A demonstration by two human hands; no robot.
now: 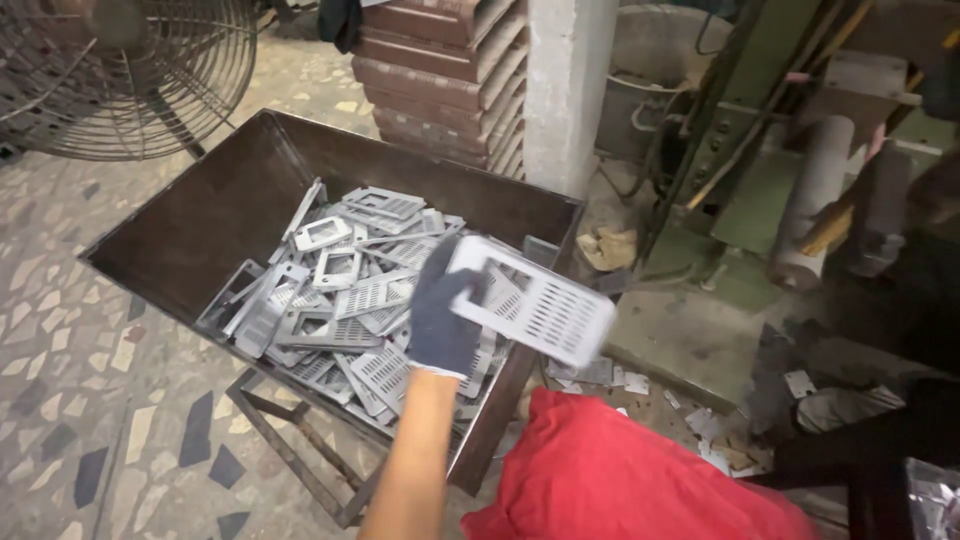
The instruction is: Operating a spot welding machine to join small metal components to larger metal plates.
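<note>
Left hand (pixel 443 318) in dark knit cloth glove, perforated plate (pixel 535 300) matt grey sheet metal, bin (pixel 215 205) dull rusty brown steel, red cloth (pixel 640 475) soft, floor (pixel 70 370) speckled stone terrazzo

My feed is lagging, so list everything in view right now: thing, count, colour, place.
bin: one, dark brown, centre-left on a metal stand
metal plates: many, grey, piled in the bin
fan: one, dark wire guard, top left
red cloth: one, bottom centre
pillar: one, pale, top centre
machine: one, green, right
held plate: one, grey, slotted, over the bin's right edge
left hand: one, dark glove, fingers around the held plate
right hand: not in view
</note>
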